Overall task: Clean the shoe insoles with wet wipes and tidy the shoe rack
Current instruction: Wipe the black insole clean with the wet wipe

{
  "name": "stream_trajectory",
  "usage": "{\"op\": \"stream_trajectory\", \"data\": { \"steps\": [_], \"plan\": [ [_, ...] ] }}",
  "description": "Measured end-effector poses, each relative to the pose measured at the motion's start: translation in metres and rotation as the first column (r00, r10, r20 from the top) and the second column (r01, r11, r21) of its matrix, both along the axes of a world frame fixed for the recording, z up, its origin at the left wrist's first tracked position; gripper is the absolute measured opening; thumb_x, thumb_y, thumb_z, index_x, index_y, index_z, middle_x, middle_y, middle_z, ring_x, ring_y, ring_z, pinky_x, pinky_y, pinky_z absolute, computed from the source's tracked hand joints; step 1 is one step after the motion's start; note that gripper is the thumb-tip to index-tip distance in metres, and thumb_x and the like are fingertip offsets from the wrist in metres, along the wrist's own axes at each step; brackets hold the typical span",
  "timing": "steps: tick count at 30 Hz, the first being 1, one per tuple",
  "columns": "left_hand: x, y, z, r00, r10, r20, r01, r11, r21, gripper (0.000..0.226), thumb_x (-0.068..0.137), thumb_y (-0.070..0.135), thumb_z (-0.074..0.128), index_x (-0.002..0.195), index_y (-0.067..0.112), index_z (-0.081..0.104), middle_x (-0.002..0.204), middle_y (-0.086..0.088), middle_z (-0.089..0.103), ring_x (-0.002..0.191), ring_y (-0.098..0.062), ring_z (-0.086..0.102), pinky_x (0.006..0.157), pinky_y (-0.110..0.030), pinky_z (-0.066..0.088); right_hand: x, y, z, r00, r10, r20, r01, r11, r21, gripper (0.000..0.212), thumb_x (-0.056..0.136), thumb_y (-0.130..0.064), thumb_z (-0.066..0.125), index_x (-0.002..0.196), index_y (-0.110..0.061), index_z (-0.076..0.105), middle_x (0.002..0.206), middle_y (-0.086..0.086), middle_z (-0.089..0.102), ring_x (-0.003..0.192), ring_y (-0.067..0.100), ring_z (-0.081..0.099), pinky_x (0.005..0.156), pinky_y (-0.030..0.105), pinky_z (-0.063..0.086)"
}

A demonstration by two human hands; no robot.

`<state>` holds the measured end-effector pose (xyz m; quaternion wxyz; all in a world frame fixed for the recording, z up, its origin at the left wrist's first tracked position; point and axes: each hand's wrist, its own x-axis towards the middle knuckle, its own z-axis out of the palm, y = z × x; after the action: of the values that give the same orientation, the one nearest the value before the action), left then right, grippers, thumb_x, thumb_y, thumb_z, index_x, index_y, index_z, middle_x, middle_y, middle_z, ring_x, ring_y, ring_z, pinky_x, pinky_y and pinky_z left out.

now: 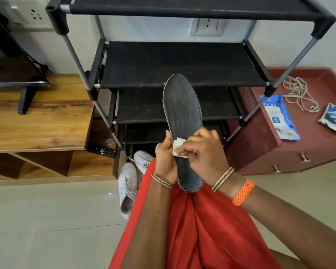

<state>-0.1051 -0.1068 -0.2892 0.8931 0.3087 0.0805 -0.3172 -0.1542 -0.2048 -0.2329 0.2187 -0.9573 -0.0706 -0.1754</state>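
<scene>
My left hand (pixel 164 158) grips the dark insole (pixel 182 121) upright over my lap, before the shoe rack (pixel 175 63); my right hand (pixel 204 152) pinches the wet wipe (pixel 178 145) against it. Pressing hard could buckle the unsupported toe.

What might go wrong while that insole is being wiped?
The left hand grips the dark insole only near its heel end, so the long free end may flex or slip. The wet wipe pinched by the right hand is small and may dry out; the wipes pack lies off to the right.
</scene>
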Motion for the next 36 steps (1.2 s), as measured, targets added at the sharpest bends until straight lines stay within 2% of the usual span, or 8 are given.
{"op": "stream_trajectory", "data": {
  "steps": [9,14,16,18,22,30,33,36],
  "plan": [
    [-0.010,-0.010,0.006,0.990,-0.125,-0.066,0.121,0.990,-0.067,0.041,0.097,0.038,0.037,0.113,0.007,0.058,0.103,-0.009,0.067,0.100,-0.019,0.063,0.091,-0.027,0.049,0.037,-0.010,0.022,0.989,-0.134,0.061,0.134,0.991,0.002,0.024,0.065,0.008,0.072,0.071,-0.015,0.073,0.065,0.001,0.062,0.075,0.023,0.060,0.064,0.033,0.050],
    [-0.001,-0.005,0.001,0.995,-0.045,-0.085,0.036,0.994,-0.107,0.050,0.086,0.040,0.059,0.122,0.006,0.053,0.118,-0.011,0.054,0.109,-0.018,0.050,0.100,-0.025,0.036,0.004,0.001,0.004,0.987,0.125,-0.102,-0.127,0.992,-0.014,0.026,0.072,-0.006,0.048,0.073,-0.018,0.072,0.068,0.001,0.061,0.073,0.023,0.059,0.056,0.038,0.052],
    [0.001,-0.007,0.001,0.991,-0.037,-0.127,0.022,0.993,-0.115,0.053,0.091,0.041,0.050,0.130,0.004,0.052,0.130,-0.012,0.051,0.117,-0.018,0.049,0.109,-0.023,0.031,-0.004,0.002,0.000,0.967,0.205,-0.152,-0.220,0.972,-0.087,0.022,0.069,0.001,0.055,0.073,-0.016,0.068,0.070,-0.001,0.059,0.076,0.023,0.058,0.052,0.038,0.052],
    [0.000,-0.009,-0.001,0.985,-0.031,-0.171,0.009,0.992,-0.125,0.048,0.095,0.039,0.041,0.120,0.003,0.060,0.119,-0.010,0.058,0.116,-0.017,0.051,0.109,-0.024,0.031,-0.001,-0.003,0.003,0.964,0.228,-0.140,-0.249,0.956,-0.156,0.027,0.063,0.009,0.066,0.076,-0.014,0.066,0.074,0.000,0.057,0.078,0.023,0.057,0.047,0.038,0.051],
    [-0.007,-0.012,0.007,0.984,-0.050,-0.173,0.026,0.991,-0.134,0.036,0.094,0.037,0.042,0.098,0.010,0.064,0.095,-0.006,0.062,0.098,-0.017,0.058,0.098,-0.027,0.038,0.013,-0.006,0.010,0.988,0.133,-0.080,-0.145,0.972,-0.187,0.034,0.064,0.013,0.066,0.085,-0.014,0.062,0.091,0.004,0.058,0.082,0.025,0.057,0.047,0.037,0.052],
    [-0.011,-0.009,0.011,0.984,-0.173,-0.048,0.165,0.976,-0.142,0.040,0.091,0.038,0.043,0.096,0.007,0.068,0.091,-0.008,0.068,0.089,-0.018,0.066,0.082,-0.026,0.052,0.029,-0.007,0.012,0.997,-0.075,-0.008,0.075,0.997,-0.023,0.035,0.073,0.012,0.061,0.099,-0.009,0.067,0.093,0.005,0.065,0.087,0.028,0.058,0.067,0.042,0.054],
    [-0.006,-0.009,0.006,0.987,-0.101,-0.125,0.080,0.984,-0.159,0.040,0.089,0.039,0.045,0.103,0.006,0.064,0.095,-0.007,0.065,0.093,-0.016,0.062,0.090,-0.025,0.047,0.012,0.002,0.001,1.000,-0.021,0.003,0.021,1.000,0.008,0.028,0.075,0.006,0.056,0.094,-0.008,0.070,0.088,0.007,0.067,0.084,0.029,0.061,0.068,0.041,0.055],
    [0.000,-0.009,-0.004,0.984,-0.081,-0.159,0.057,0.987,-0.151,0.055,0.093,0.045,0.041,0.131,0.005,0.047,0.116,-0.009,0.055,0.111,-0.018,0.051,0.113,-0.027,0.027,-0.010,0.012,-0.012,0.997,0.054,-0.049,-0.054,0.999,-0.004,0.022,0.077,-0.007,0.055,0.089,-0.012,0.072,0.087,0.002,0.067,0.084,0.024,0.063,0.065,0.034,0.056]
  ]
}}
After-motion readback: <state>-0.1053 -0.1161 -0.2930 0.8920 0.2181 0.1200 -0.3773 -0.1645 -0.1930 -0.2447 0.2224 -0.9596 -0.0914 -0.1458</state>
